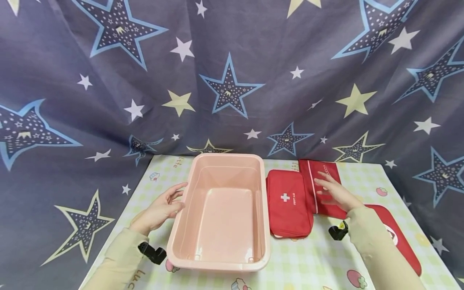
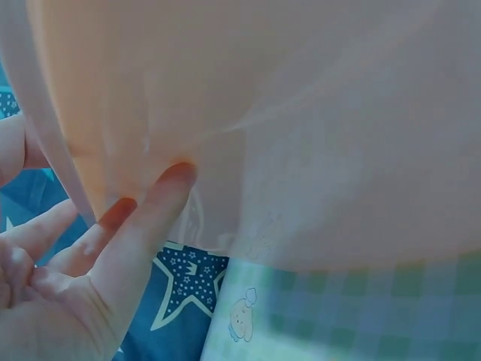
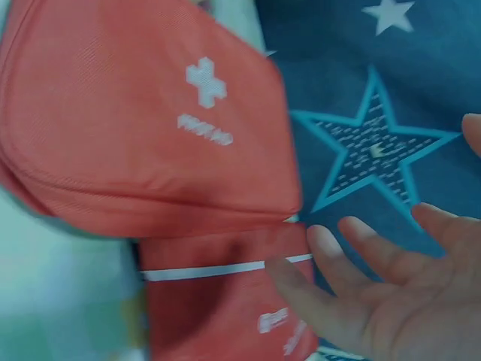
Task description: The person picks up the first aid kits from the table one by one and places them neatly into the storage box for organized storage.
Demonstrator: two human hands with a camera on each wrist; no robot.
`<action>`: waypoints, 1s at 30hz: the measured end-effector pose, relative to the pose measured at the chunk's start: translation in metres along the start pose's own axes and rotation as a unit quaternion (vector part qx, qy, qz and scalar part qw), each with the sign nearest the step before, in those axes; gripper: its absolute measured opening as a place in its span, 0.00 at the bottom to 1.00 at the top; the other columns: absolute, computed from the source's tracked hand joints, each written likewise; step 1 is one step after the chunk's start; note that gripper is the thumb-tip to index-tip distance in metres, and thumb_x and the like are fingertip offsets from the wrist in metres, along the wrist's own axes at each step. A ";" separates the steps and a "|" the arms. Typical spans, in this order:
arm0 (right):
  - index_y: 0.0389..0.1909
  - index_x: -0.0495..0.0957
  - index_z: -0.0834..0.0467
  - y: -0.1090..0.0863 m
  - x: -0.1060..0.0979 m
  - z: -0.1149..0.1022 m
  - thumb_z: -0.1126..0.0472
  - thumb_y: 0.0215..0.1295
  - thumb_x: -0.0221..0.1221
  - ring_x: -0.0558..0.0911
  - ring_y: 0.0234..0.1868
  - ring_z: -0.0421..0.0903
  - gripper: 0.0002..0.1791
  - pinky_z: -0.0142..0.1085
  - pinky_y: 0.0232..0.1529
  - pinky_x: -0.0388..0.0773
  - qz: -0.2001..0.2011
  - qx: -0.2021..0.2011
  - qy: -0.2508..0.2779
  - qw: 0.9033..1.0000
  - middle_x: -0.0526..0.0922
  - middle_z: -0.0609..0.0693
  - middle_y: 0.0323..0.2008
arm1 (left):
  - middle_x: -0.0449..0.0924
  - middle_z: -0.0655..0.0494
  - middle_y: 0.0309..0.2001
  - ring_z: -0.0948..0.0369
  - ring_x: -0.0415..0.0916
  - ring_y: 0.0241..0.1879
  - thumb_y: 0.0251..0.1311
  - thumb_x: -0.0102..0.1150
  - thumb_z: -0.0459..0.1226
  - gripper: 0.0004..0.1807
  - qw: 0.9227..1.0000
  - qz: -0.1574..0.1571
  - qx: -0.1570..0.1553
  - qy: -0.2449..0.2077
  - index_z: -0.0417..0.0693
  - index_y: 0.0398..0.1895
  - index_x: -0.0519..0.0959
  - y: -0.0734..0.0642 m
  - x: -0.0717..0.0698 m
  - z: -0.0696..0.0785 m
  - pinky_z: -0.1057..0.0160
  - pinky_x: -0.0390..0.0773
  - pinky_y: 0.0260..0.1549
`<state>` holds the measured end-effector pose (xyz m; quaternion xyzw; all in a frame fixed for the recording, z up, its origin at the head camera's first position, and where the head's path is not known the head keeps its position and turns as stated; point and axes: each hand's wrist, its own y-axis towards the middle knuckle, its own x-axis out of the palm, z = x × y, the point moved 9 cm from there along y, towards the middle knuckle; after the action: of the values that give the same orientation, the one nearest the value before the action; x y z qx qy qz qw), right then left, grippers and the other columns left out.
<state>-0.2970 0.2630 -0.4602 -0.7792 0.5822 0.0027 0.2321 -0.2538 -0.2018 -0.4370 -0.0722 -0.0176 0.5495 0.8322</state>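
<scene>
A pink plastic tub [image 1: 230, 225] stands in the middle of the table with nothing in it. My left hand [image 1: 159, 207] is at its left side; in the left wrist view the fingers [image 2: 161, 207] reach to the tub's wall and rim, not curled around them. To the tub's right lies a red first aid bag [image 1: 290, 217] with a white cross. It partly overlaps a flat red pouch [image 3: 218, 308] with a white stripe. Above that pouch my right hand [image 1: 337, 191] hovers, fingers spread, holding nothing.
A third red case [image 1: 400, 239] with a white round emblem lies at the right, partly hidden by my right forearm. A checked cloth [image 1: 301, 266] covers the table. Behind the table hangs a dark star-patterned curtain [image 1: 246, 36].
</scene>
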 end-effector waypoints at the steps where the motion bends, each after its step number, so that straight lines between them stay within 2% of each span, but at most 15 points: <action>1: 0.74 0.32 0.58 0.002 0.000 0.005 0.40 0.69 0.45 0.63 0.63 0.64 0.46 0.60 0.61 0.65 -0.001 0.006 0.008 1.000 0.41 0.70 0.70 | 0.53 0.29 0.66 0.63 0.78 0.46 0.59 0.47 0.25 0.39 1.000 0.001 0.000 0.000 0.40 0.74 0.45 0.000 0.001 0.000 0.60 0.82 0.38; 6: 0.74 0.30 0.59 0.010 0.008 0.025 0.41 0.69 0.46 0.54 0.68 0.69 0.47 0.62 0.62 0.62 -0.009 0.043 0.019 0.999 0.38 0.69 0.72 | 0.54 0.30 0.66 0.65 0.78 0.45 0.59 0.47 0.25 0.39 1.000 0.009 -0.001 0.004 0.41 0.73 0.46 0.001 0.001 -0.003 0.61 0.82 0.38; 9: 0.74 0.30 0.59 0.012 0.012 0.033 0.42 0.70 0.46 0.53 0.68 0.70 0.46 0.61 0.61 0.64 -0.003 0.063 0.005 0.998 0.33 0.68 0.72 | 0.54 0.30 0.66 0.65 0.77 0.45 0.59 0.46 0.25 0.38 1.000 0.012 -0.002 0.003 0.41 0.73 0.47 0.001 0.001 -0.005 0.61 0.82 0.38; 12: 0.74 0.32 0.59 0.015 0.015 0.040 0.45 0.70 0.47 0.55 0.66 0.69 0.45 0.60 0.59 0.68 0.015 0.072 -0.034 0.997 0.35 0.69 0.71 | 0.54 0.31 0.66 0.66 0.77 0.45 0.59 0.47 0.25 0.38 1.000 0.012 -0.005 0.000 0.40 0.73 0.47 0.001 0.001 -0.007 0.61 0.82 0.38; 15: 0.74 0.37 0.61 0.023 0.017 0.041 0.47 0.67 0.52 0.56 0.66 0.68 0.46 0.59 0.59 0.68 0.042 0.043 -0.115 0.992 0.45 0.70 0.70 | 0.54 0.31 0.66 0.66 0.78 0.44 0.59 0.47 0.25 0.39 1.000 0.015 -0.004 0.001 0.41 0.73 0.47 0.001 0.001 -0.008 0.61 0.82 0.38; 17: 0.73 0.41 0.63 0.028 0.020 0.039 0.49 0.64 0.56 0.57 0.65 0.68 0.47 0.59 0.60 0.66 0.058 0.009 -0.183 0.981 0.52 0.72 0.67 | 0.54 0.31 0.66 0.66 0.78 0.44 0.59 0.47 0.25 0.39 1.000 0.017 -0.002 0.000 0.41 0.73 0.47 0.001 0.000 -0.007 0.61 0.82 0.37; 19: 0.72 0.46 0.63 0.032 0.026 0.037 0.47 0.60 0.61 0.59 0.64 0.68 0.49 0.61 0.61 0.64 0.071 -0.020 -0.245 0.967 0.55 0.72 0.65 | 0.54 0.31 0.66 0.66 0.78 0.44 0.59 0.47 0.25 0.39 1.000 0.020 0.000 0.000 0.41 0.73 0.47 0.001 -0.001 -0.007 0.61 0.82 0.37; 22: 0.71 0.50 0.62 0.034 0.035 0.036 0.43 0.54 0.64 0.61 0.61 0.71 0.52 0.63 0.58 0.65 0.077 -0.033 -0.311 0.947 0.57 0.74 0.63 | 0.54 0.31 0.66 0.66 0.78 0.44 0.59 0.47 0.25 0.38 1.000 0.021 0.001 0.000 0.41 0.73 0.46 0.001 -0.001 -0.006 0.62 0.82 0.37; 26: 0.71 0.52 0.59 0.034 0.042 0.039 0.38 0.50 0.65 0.61 0.60 0.75 0.54 0.64 0.55 0.68 0.082 -0.017 -0.356 0.931 0.56 0.74 0.64 | 0.54 0.31 0.67 0.66 0.78 0.44 0.59 0.47 0.25 0.38 1.000 0.022 0.000 0.002 0.41 0.73 0.47 0.001 0.000 -0.006 0.61 0.82 0.38; 30: 0.71 0.53 0.55 0.035 0.047 0.038 0.37 0.46 0.67 0.61 0.59 0.76 0.55 0.63 0.51 0.71 0.093 -0.013 -0.379 0.921 0.55 0.72 0.64 | 0.54 0.32 0.66 0.66 0.78 0.44 0.59 0.47 0.25 0.38 1.000 0.026 0.000 0.003 0.41 0.73 0.47 0.001 -0.001 -0.005 0.61 0.82 0.37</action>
<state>-0.3035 0.2271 -0.5189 -0.6654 0.5205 0.3271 0.4236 -0.2543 -0.2028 -0.4423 -0.0742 -0.0127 0.5710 0.8175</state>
